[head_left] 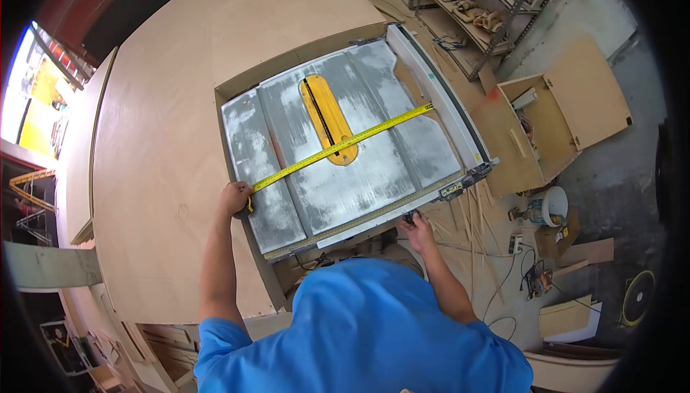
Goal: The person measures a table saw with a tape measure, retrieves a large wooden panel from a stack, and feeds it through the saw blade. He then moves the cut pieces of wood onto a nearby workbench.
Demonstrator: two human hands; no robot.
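Yellow tape measure [374, 133] crosses the streaky grey metal saw top [359, 188], from eight o'clock to two.
The left hand [236, 197], at eight, grips its dark case, mostly hidden by fingers; the right hand [419, 233], near five, meets a small dark part [410, 217] too indistinct to tell whether it is gripped. A rounded yellow insert [321, 111] is slotted; smooth wooden bench [158, 148] lies at nine.
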